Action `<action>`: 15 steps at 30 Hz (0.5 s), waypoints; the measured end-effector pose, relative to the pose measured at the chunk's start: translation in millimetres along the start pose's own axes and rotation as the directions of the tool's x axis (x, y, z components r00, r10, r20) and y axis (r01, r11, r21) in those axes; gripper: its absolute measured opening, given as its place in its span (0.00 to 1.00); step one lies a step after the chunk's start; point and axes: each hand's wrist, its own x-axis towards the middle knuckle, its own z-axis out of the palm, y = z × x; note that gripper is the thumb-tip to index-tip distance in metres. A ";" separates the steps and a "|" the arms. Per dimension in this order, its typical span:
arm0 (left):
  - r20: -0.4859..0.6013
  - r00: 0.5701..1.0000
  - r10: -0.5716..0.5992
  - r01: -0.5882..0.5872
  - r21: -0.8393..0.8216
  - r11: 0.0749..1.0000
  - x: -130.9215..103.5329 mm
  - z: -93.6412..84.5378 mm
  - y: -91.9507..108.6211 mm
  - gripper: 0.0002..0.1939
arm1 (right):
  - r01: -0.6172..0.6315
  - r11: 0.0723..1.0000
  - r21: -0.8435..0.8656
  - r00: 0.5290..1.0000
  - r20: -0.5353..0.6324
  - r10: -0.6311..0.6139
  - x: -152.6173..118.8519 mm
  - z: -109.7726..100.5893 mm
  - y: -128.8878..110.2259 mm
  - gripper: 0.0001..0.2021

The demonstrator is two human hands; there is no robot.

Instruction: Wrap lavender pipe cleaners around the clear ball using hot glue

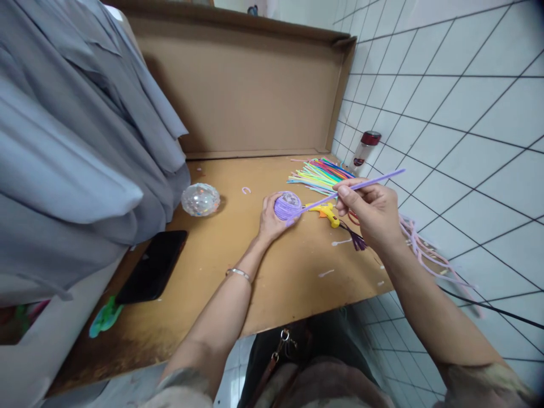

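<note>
My left hand [272, 218] is wrapped round a small ball [287, 207] wound with purple pipe cleaner; a patch at its top shows clear, faceted material. A straight purple pipe cleaner [374, 180] runs from the ball up to the right. My right hand [369, 207] pinches it between thumb and fingers, its tip sticking out beyond them. Just under the right hand lies a yellow glue gun [329, 215], partly covered by the fingers. Behind that hand a bundle of multicoloured pipe cleaners [317, 174] is spread on the table.
A clear faceted ball [200, 199] and a black phone [153, 266] are on the left of the table [212, 255], with a green clip [105, 317] near its edge. A red-lidded bottle [366, 150] stands by the tiled wall. Pink-purple strands [425, 249] lie at right; grey cloth [85, 141] hangs left.
</note>
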 end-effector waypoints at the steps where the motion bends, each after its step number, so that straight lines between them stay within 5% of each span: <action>1: -0.006 1.000 -0.009 0.009 -0.008 1.000 0.3 0.3 0.4 0.39 | 0.002 1.000 -0.002 1.000 -0.001 -0.002 0.1 1.5 -0.5 0.20; 5: -0.020 0.998 -0.065 0.064 -0.027 0.998 1.0 2.0 0.6 0.40 | 0.002 1.000 -0.026 0.999 0.042 -0.001 -5.7 10.1 1.7 0.17; 8: -0.036 0.995 -0.089 0.088 -0.017 0.996 1.2 2.3 0.2 0.39 | 0.011 0.998 -0.066 0.982 0.191 0.002 -18.9 24.4 15.2 0.14; 15: -0.042 0.995 -0.092 0.092 -0.016 0.996 3.5 -0.3 -0.4 0.39 | 0.106 0.983 -0.147 0.802 0.598 0.003 -54.1 55.8 59.7 0.10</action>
